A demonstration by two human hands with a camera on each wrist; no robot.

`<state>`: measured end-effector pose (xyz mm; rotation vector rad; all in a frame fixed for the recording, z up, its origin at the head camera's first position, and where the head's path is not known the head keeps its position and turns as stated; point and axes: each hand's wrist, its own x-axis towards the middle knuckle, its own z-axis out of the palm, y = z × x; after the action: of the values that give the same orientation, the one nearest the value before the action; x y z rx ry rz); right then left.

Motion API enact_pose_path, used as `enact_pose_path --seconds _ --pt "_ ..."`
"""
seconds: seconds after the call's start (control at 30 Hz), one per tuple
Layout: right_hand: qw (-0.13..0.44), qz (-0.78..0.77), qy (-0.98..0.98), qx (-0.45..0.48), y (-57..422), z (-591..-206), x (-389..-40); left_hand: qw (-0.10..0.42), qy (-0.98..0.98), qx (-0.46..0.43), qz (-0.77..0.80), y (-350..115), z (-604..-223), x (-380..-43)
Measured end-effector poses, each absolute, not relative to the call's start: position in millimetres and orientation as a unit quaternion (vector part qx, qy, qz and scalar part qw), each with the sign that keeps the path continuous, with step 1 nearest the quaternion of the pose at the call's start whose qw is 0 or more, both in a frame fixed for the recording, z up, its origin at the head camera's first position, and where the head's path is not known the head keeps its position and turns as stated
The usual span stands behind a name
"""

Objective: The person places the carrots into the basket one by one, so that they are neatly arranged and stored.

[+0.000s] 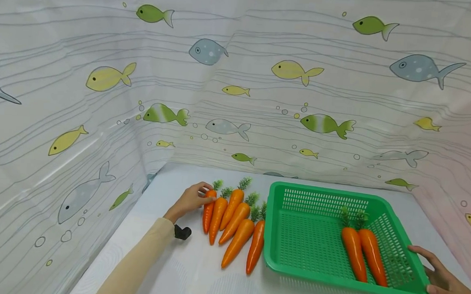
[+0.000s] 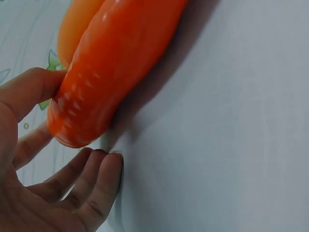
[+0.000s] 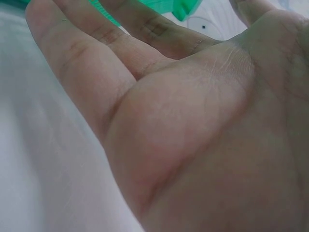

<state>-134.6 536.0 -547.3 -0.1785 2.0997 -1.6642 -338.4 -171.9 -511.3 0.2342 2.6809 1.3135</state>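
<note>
At the left end of a row of carrots, my left hand (image 1: 195, 197) pinches the top of a carrot (image 1: 207, 215) between thumb and forefinger. In the left wrist view this carrot (image 2: 111, 72) is glossy orange, with the other fingers beside its blunt end, near the table. Several more carrots (image 1: 238, 241) with green leafy tops lie side by side to its right. My right hand (image 1: 445, 286) holds the right rim of a green plastic basket (image 1: 302, 245), thumb near the front corner. Two carrots (image 1: 354, 253) lie inside the basket at its right side.
A pale tabletop (image 1: 195, 275) carries everything. Behind and on the sides hangs a white sheet (image 1: 262, 108) printed with fish. The basket's left wall stands right beside the rightmost loose carrot (image 1: 256, 247). A small black object (image 1: 182, 232) shows by the left wrist.
</note>
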Motion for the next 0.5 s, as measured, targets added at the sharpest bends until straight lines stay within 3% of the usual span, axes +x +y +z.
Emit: enact_pose_path --seconds 0.5 --pt "0.215 -0.608 0.76 -0.083 535.4 -546.8 -134.1 0.074 0.914 0.082 0.391 -170.8 -506.2 -344.0"
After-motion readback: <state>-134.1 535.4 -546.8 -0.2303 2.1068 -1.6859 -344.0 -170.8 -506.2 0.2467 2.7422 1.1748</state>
